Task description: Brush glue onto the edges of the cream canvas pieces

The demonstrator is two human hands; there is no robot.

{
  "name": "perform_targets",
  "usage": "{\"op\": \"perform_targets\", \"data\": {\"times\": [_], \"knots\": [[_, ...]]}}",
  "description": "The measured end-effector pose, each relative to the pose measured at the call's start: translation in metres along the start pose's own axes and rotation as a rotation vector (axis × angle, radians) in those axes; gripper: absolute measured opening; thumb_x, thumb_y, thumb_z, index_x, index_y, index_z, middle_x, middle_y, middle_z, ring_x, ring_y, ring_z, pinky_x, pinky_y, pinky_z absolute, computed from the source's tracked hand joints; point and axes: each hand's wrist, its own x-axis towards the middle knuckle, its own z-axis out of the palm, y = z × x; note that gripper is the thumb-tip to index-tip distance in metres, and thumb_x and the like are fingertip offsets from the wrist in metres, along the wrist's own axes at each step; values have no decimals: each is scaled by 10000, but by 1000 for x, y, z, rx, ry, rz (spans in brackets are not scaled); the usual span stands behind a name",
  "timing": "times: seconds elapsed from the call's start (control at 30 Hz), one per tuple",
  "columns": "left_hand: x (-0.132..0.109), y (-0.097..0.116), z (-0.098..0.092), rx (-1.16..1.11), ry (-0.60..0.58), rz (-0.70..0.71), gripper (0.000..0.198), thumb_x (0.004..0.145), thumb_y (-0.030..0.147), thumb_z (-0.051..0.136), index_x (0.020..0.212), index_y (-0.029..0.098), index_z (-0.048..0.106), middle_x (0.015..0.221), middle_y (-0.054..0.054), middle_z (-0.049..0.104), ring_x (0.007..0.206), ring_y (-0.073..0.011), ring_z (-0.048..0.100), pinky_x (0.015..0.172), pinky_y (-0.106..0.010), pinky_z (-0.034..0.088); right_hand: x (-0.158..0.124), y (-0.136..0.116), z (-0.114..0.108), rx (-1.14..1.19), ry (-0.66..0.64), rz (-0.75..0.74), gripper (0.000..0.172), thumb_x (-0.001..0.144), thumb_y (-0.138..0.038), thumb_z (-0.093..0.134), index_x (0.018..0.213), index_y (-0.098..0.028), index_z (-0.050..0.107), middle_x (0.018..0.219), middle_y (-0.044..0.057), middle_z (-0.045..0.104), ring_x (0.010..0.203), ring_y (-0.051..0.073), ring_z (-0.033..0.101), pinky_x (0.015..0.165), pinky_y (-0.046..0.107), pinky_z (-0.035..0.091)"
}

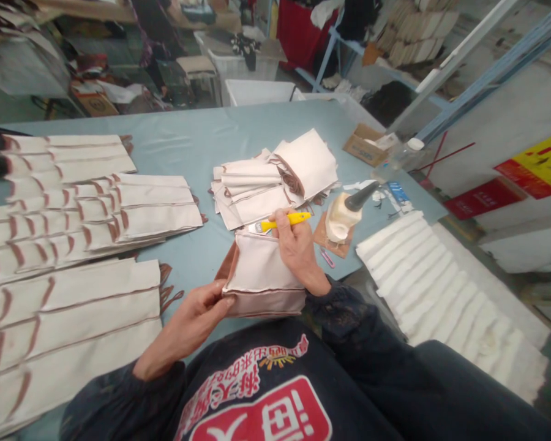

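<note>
A cream fabric piece with brown edging stands boxed out at the table's near edge. My left hand pinches its lower left corner, thumb in front. In my right hand is a yellow-handled brush, held above the piece's right side with its pale tip pointing left over the far edge. Just beyond lies a heap of similar cream pieces. To the right, a glue bottle with a dark nozzle rests on a brown pad.
Overlapping rows of cream pieces cover the left side of the blue-green table. A cardboard box, a clear jar and a pink clip are at right. White folded strips lie beside the table.
</note>
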Motion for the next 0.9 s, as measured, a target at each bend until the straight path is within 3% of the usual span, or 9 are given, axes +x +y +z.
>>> {"op": "perform_targets", "data": {"times": [0.13, 0.33, 0.47, 0.57, 0.67, 0.8, 0.9], "knots": [[-3, 6, 0, 69, 0, 5, 306, 949, 407, 628, 955, 169, 821, 835, -55, 801, 762, -211, 692, 695, -259, 530, -11, -10, -8, -6, 121, -61, 386, 1059, -494, 477, 884, -194, 645, 552, -70, 537, 481, 90, 524, 502, 245, 420], [-5, 10, -1, 80, 37, -5, 272, 943, 368, 631, 997, 191, 831, 883, -61, 831, 826, -239, 752, 746, -276, 571, -46, -56, -33, 115, 171, -270, 275, 1053, -379, 547, 906, -218, 715, 556, -67, 568, 414, 80, 503, 433, 223, 437], [-6, 7, 0, 188, 76, 16, 274, 954, 337, 591, 943, 192, 823, 781, -34, 793, 737, -216, 722, 670, -257, 543, -64, -68, -34, 242, 210, -157, 293, 1053, -358, 534, 838, -223, 681, 520, -72, 536, 360, 77, 460, 367, 202, 385], [-6, 8, 2, 270, 118, 79, 272, 957, 305, 573, 848, 188, 794, 752, -27, 766, 705, -195, 697, 655, -244, 525, -72, -65, -29, 295, 118, -58, 260, 1041, -321, 549, 836, -219, 672, 472, -92, 481, 323, 67, 398, 339, 185, 331], [-4, 11, 4, 310, 147, 134, 254, 961, 268, 566, 847, 184, 777, 725, -12, 753, 630, -156, 667, 605, -214, 491, -76, -61, -24, 175, 20, -38, 259, 1021, -322, 549, 818, -214, 668, 496, -66, 531, 355, 89, 447, 358, 211, 368], [-3, 11, 7, 309, 207, 193, 224, 954, 239, 594, 838, 184, 776, 680, 3, 739, 579, -132, 645, 577, -191, 469, -79, -68, -20, 8, -69, -189, 286, 994, -295, 512, 751, -225, 645, 585, -6, 666, 469, 134, 603, 474, 261, 508], [-5, 8, 8, 304, 220, 191, 218, 952, 239, 609, 829, 182, 779, 660, 2, 735, 549, -129, 633, 555, -192, 459, -79, -71, -22, -12, -75, -303, 295, 992, -275, 503, 730, -236, 635, 575, -18, 671, 475, 131, 625, 512, 259, 537]]}}
